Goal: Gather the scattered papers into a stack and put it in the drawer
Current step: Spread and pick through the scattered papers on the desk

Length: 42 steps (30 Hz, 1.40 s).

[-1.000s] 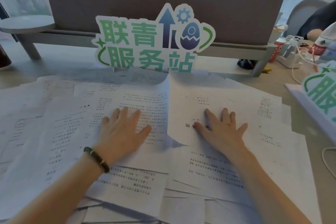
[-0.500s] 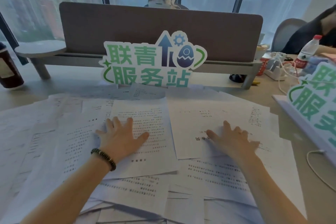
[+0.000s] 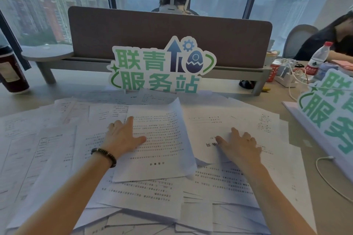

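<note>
Gathering begun: papers [image 3: 219,177] unstacked.
My left hand [image 3: 122,137], at 10 o'clock, has slid one sheet [image 3: 160,139] inward; right hand [image 3: 238,145] flat, grasping nothing.

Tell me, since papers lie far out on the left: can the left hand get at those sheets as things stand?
Probably yes. The left hand rests flat on a sheet in the middle, and only more flat papers lie between it and the far-left ones. The dark cup stands further back, out of the way.
</note>
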Each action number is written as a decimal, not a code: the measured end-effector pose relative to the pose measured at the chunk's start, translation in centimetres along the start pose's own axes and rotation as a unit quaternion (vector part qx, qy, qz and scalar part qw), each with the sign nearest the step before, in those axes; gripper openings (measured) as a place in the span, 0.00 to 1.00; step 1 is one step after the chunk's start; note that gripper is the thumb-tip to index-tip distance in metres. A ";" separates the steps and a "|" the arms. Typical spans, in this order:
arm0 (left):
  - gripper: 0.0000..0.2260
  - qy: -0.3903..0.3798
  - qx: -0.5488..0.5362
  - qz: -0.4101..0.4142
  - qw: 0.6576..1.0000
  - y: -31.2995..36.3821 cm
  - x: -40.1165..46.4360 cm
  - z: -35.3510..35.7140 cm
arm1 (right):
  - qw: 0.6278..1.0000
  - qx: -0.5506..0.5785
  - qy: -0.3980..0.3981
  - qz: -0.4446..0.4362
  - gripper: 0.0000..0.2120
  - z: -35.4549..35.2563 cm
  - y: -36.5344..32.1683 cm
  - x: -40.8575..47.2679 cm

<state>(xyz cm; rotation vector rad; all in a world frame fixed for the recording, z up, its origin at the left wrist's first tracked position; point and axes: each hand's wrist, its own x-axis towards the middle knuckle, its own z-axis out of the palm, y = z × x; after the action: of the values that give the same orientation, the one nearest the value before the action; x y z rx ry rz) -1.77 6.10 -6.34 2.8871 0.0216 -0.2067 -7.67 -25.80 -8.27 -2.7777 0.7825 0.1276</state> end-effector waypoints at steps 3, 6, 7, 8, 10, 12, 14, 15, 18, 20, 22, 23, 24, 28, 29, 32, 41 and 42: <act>0.38 0.003 -0.019 0.004 1.000 0.1 0.1 0.0 | 0.999 0.019 0.024 -0.012 0.31 -0.2 0.1 -0.2; 0.37 0.017 0.051 -0.022 0.998 -0.4 -0.3 0.1 | 0.999 -0.030 0.005 0.015 0.34 -0.3 0.5 0.0; 0.37 0.021 0.074 -0.030 0.997 -0.4 -0.6 0.2 | 0.999 -0.047 -0.004 0.024 0.35 -0.3 0.6 0.0; 0.37 0.024 0.088 -0.034 0.995 -0.5 -0.7 0.2 | 0.998 -0.058 -0.007 0.028 0.36 -0.4 0.6 0.1; 0.37 0.012 0.087 -0.040 0.995 -0.7 -0.9 0.0 | 0.998 -0.064 0.001 0.025 0.35 -0.6 0.5 0.1; 0.38 -0.013 0.056 -0.038 0.998 -1.1 -0.5 -0.3 | 0.999 -0.051 0.011 0.011 0.35 -0.9 0.5 0.2; 0.43 -0.028 -0.010 -0.044 0.999 -1.7 0.0 -0.6 | 0.999 -0.028 0.015 -0.008 0.35 -1.2 0.5 0.2; 0.45 -0.026 -0.054 -0.047 0.997 -2.0 0.2 -0.7 | 1.000 -0.017 0.016 -0.017 0.34 -1.4 0.5 0.3; 0.35 0.008 -0.160 -0.059 0.985 -2.4 0.7 -0.7 | 0.999 0.020 0.024 -0.030 0.32 -1.4 0.6 0.3; 0.23 0.020 -0.226 -0.070 0.971 -2.4 0.8 -0.7 | 0.998 0.044 0.038 -0.034 0.30 -1.3 0.8 0.3; 0.10 0.020 -0.328 -0.079 0.941 -2.4 0.7 -0.7 | 0.997 0.038 0.057 -0.025 0.28 -1.3 0.9 0.2; 0.05 0.007 -0.383 -0.089 0.919 -2.3 0.5 -1.0 | 0.998 0.013 0.062 -0.015 0.28 -1.3 0.9 0.1; 0.03 -0.017 -0.435 -0.102 0.895 -2.4 0.2 -1.3 | 0.998 -0.021 0.058 -0.002 0.29 -1.4 0.9 0.0; 0.08 -0.119 -0.525 -0.075 0.839 -3.0 -0.5 -2.2 | 0.996 -0.077 0.028 0.017 0.34 -1.0 0.8 -0.2; 0.09 -0.140 -0.528 -0.055 0.836 -3.0 -0.7 -2.2 | 0.997 -0.076 0.026 0.014 0.35 -0.8 0.8 -0.1; 0.15 -0.151 -0.544 -0.016 0.825 -3.3 -0.9 -2.0 | 0.997 -0.071 0.024 0.014 0.36 -0.8 0.8 0.0; 0.20 -0.024 -0.522 -0.058 0.851 -7.0 -0.2 -2.5 | 0.999 0.029 -0.011 0.012 0.36 -2.3 1.2 0.4; 0.17 -0.018 -0.485 -0.054 0.873 -6.9 -0.5 -2.3 | 0.999 0.045 -0.012 0.009 0.37 -2.3 1.1 0.4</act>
<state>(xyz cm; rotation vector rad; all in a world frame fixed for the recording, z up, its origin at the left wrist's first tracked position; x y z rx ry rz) -2.21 13.33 -5.71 1.8733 0.2148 -0.1920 -7.84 -27.48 -6.37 -2.6799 0.7862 0.1256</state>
